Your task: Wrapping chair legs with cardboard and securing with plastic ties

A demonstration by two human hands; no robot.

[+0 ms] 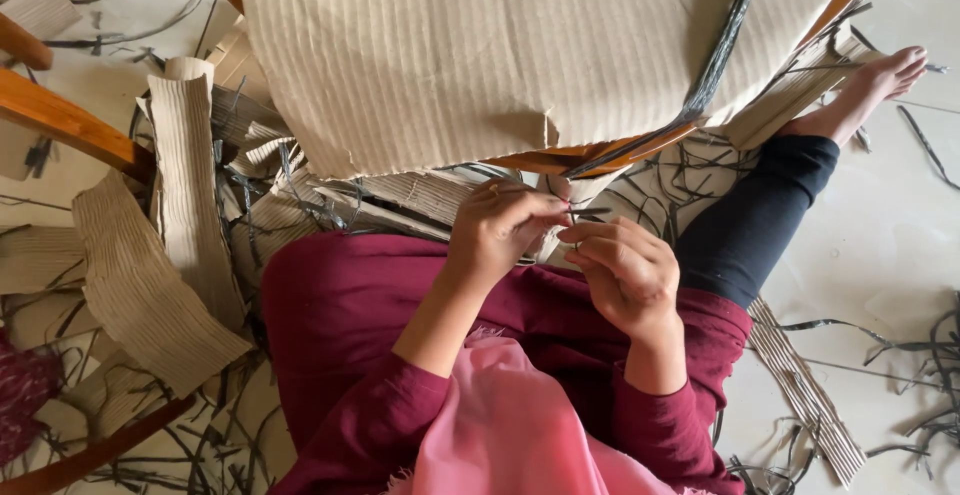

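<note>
Observed: the person sits on the pale floor (880, 255) with a large sheet of tan corrugated cardboard (500, 45) lying over a wooden frame (70, 125) just ahead of both hands. A thin black plastic strap (715, 55) runs down across that sheet to its near edge.

Left hand (500, 230): fingers closed in a pinch on the end of a narrow dark strip (585, 215). Right hand (625, 270): fingers curled, thumb and forefinger meeting the same strip from the other side. The strip sits between the two hands, over the lap, just below the near edge of the cardboard. Whether it is joined to the black strap above cannot be told.

Risks, as judged:
- The strip is thin and held only at the fingertips; a sharp pull could slip it out of the pinch or snap it.
- Its edge could cut the fingers if it is drawn tight through them.
- The cardboard sheet overhangs the frame towards the hands; a tug on an attached strap could drag or tip it onto the lap.
- Loose black offcuts (900, 355) and torn corrugated cardboard pieces (150, 285) lie on the floor to both sides of the hands and near the bare foot (890, 75); a dropped strip would be hard to find among them, and they are a slipping hazard.
</note>
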